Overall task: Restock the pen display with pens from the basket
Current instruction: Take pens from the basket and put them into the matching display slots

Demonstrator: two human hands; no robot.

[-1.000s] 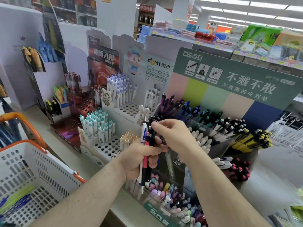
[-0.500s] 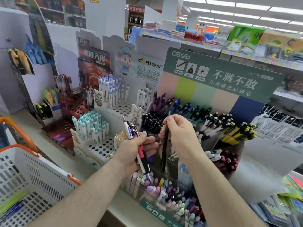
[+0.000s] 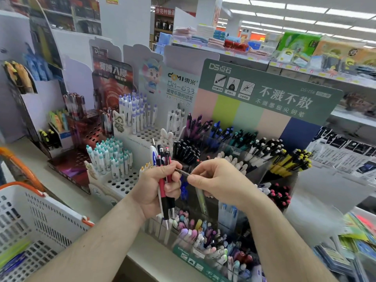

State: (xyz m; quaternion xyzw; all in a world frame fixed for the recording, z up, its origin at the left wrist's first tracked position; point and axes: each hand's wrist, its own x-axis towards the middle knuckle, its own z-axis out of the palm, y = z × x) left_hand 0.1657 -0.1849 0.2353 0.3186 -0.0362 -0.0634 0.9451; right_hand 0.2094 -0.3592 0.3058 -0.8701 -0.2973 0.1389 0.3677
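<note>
Pens (image 3: 165, 180), red, black, white-blue, bunched upright in left hand (image 3: 156, 190) grip; right hand (image 3: 215, 180) pinches dark pen (image 3: 182, 171).

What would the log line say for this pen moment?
step: restocking | left hand: grips pen bundle | right hand: pinches dark pen | basket: left

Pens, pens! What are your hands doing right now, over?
Left hand grips a bundle of pens. Right hand pinches a dark pen at the bundle. Display right behind, nothing blocking.
</note>
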